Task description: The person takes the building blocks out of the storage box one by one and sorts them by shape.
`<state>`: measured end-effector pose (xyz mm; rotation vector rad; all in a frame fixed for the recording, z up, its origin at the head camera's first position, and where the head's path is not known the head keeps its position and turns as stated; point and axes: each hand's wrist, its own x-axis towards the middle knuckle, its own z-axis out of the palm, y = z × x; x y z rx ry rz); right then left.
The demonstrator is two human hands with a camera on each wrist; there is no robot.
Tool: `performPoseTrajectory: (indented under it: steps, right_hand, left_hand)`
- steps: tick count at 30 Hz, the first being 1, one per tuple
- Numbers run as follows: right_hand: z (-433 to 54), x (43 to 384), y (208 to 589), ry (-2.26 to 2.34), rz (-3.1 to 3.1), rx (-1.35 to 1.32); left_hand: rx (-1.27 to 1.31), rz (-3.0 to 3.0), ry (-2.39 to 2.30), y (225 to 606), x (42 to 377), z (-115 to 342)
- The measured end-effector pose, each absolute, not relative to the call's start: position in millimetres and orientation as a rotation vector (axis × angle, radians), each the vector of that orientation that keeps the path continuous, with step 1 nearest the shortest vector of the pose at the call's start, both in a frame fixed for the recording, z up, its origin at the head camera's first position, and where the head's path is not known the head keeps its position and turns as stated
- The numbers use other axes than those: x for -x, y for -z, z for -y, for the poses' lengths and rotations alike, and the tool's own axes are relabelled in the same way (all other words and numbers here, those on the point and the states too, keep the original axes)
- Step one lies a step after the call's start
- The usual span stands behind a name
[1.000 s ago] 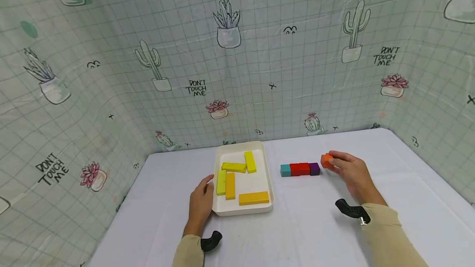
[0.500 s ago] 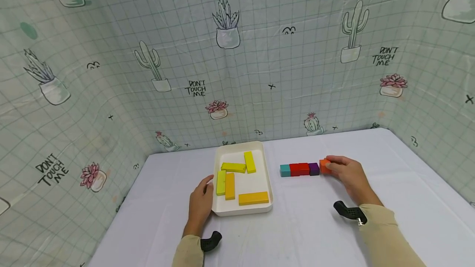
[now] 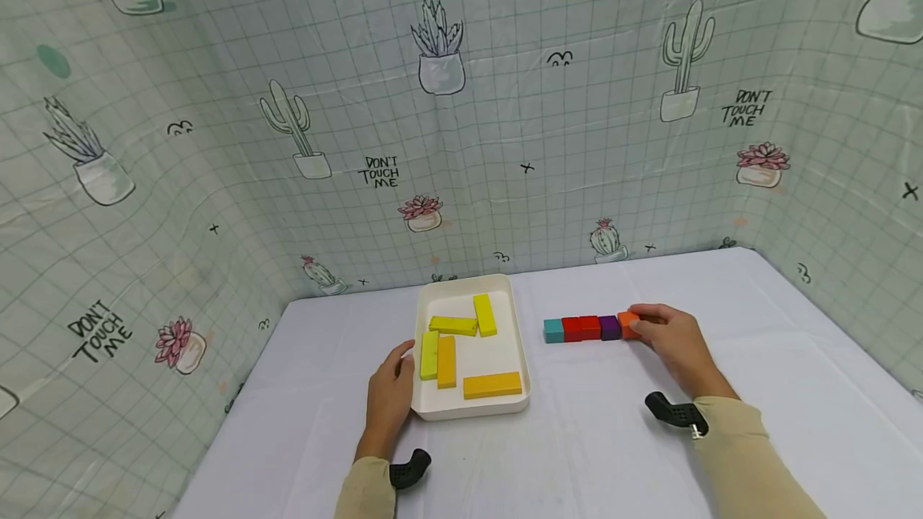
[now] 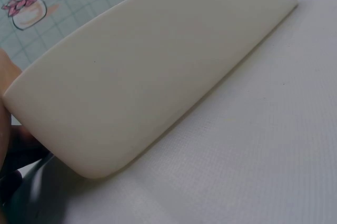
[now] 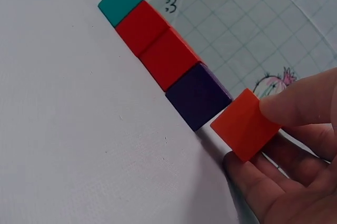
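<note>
A row of small cubes lies on the white table: a teal cube, two red cubes and a purple cube. At its right end my right hand pinches an orange cube between thumb and fingers. In the right wrist view the orange cube is tilted, its corner close to the purple cube. My left hand rests against the left side of a white tray, its fingers partly hidden. The tray's outer wall fills much of the left wrist view.
Inside the tray lie several flat yellow, lime and orange-yellow blocks, among them an orange-yellow block near the front. A cloth printed with cacti hangs behind the table and along both sides.
The right hand has lowered the orange cube and moved it left, up to the purple cube at the row's end. The left hand and tray stay in place.
</note>
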<state>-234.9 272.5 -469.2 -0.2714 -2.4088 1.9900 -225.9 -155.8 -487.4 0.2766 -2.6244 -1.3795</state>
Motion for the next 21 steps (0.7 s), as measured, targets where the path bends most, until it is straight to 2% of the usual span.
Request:
performPoseTrajectory:
  steps: [21]
  right_hand:
    - [-273.4,236.2,470.5,-1.710,2.548,0.258]
  left_hand:
    - [-0.279,2.625,1.388,488.3,226.3,156.5]
